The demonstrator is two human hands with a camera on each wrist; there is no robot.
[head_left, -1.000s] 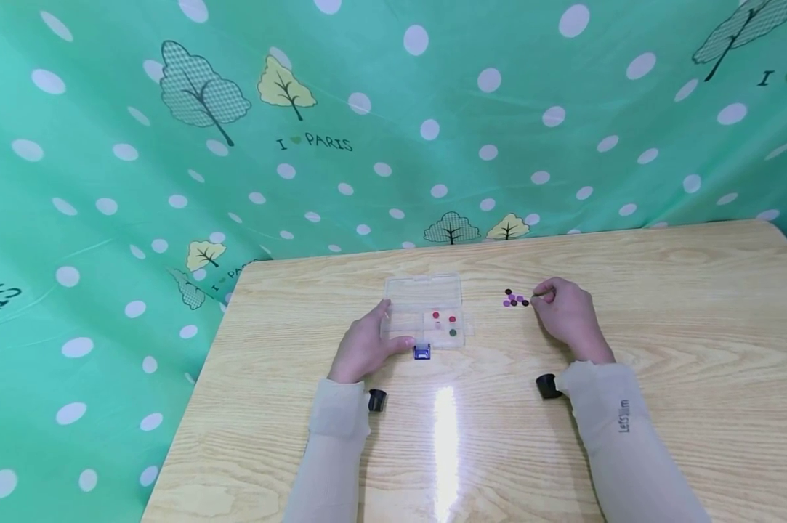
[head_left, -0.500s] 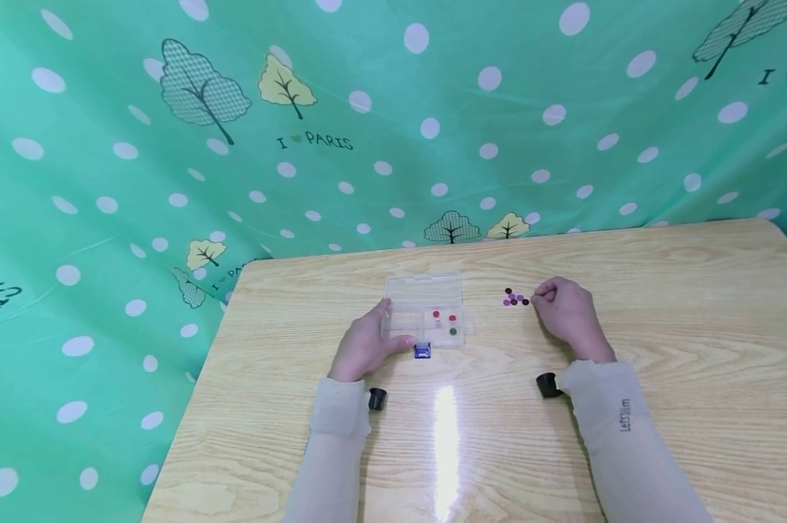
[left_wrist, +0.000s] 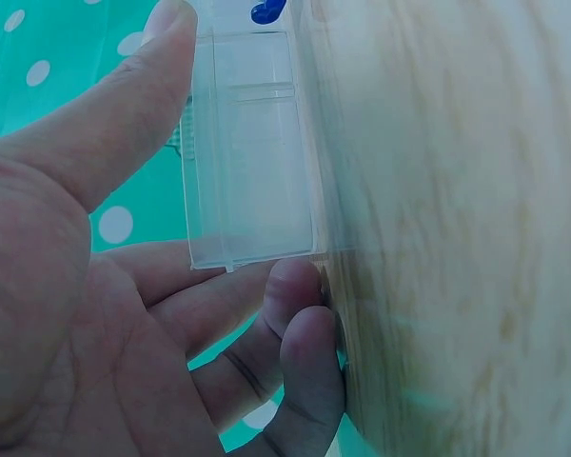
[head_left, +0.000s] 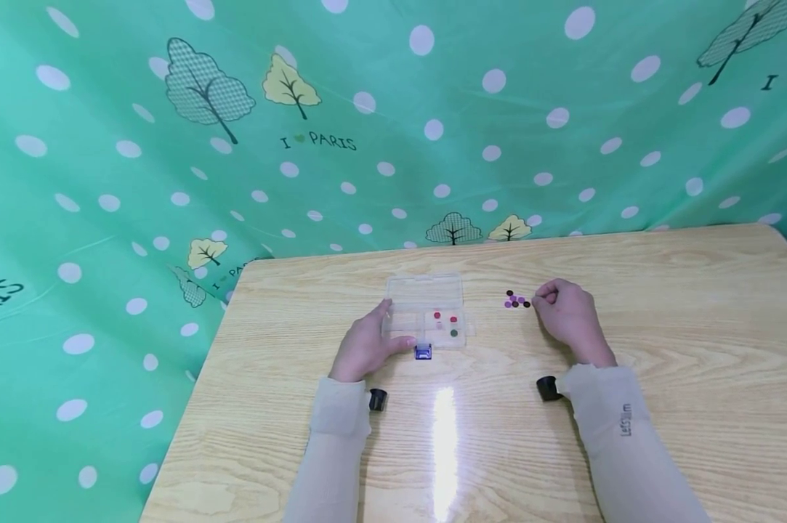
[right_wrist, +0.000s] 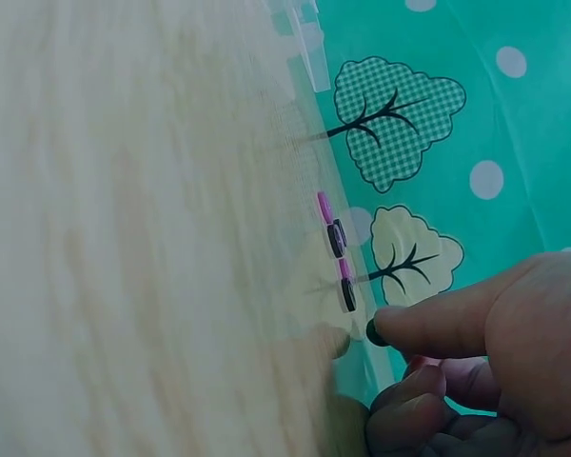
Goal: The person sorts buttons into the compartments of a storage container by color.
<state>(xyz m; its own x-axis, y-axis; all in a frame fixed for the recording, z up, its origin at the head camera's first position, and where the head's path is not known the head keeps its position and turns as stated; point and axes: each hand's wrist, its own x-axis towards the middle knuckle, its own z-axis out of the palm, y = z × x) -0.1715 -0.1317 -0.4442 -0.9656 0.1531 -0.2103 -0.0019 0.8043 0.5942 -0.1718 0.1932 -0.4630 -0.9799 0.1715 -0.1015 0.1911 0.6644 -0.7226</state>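
Observation:
A clear plastic box [head_left: 444, 337] lies with its lid folded back on the table. My left hand [head_left: 362, 344] holds its left end, the thumb at the front edge by a blue latch [head_left: 422, 352] and the fingers along the side. Inside the right-hand compartment are red discs [head_left: 437, 315], a green disc [head_left: 454, 333] and a pale one. To the right of the box, my right hand [head_left: 568, 312] pinches a small dark green disc [right_wrist: 374, 332] between thumb and finger, close over the tabletop. Just left of those fingertips lies a cluster of purple and black discs [head_left: 515, 304].
The wood-grain table [head_left: 681, 327] ends at the back against a green dotted cloth [head_left: 393, 109]. Black wrist cameras [head_left: 548, 388] sit at both cuffs. A bright light streak [head_left: 444, 450] reflects off the table in front of the box.
Both hands stay nearly where they were, the left at the box and the right beside the loose discs. The head view shifts very slightly.

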